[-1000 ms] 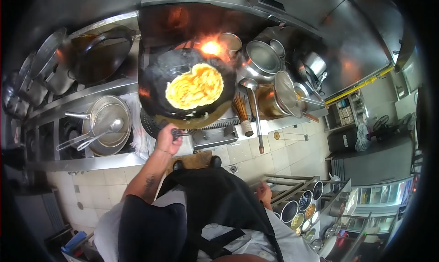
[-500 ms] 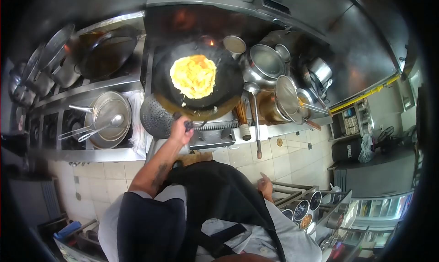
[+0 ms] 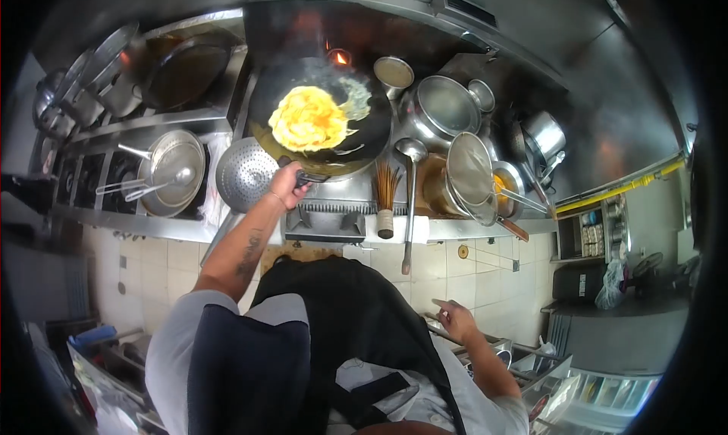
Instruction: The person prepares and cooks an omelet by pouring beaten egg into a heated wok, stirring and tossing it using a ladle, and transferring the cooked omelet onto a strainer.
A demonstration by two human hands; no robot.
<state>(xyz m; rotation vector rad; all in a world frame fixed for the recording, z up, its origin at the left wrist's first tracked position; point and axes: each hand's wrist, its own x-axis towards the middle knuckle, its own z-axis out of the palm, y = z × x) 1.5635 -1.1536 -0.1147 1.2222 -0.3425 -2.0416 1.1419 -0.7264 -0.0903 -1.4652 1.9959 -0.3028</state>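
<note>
My left hand (image 3: 288,185) is wrapped round the handle of a large black wok (image 3: 364,143) on the burner. A yellow egg mass (image 3: 309,119) lies in the wok, left of its middle, with a thin pale smear of egg to its upper right. Beside my left wrist sits a perforated ladle (image 3: 246,174). My right hand (image 3: 455,318) hangs over the floor at the right of my body, holding nothing, its index finger stretched out.
A bamboo brush (image 3: 387,200) and a long ladle (image 3: 410,150) stand right of the wok. Beyond are a lidded pot (image 3: 448,105), a mesh strainer (image 3: 469,168) and a steel pot (image 3: 544,134). Flame (image 3: 340,57) shows behind the wok. Strainers (image 3: 176,169) rest at left.
The egg has shifted within the wok, and a pale smear now shows beside it. The wok is tilted differently. My right hand and forearm have come further into view.
</note>
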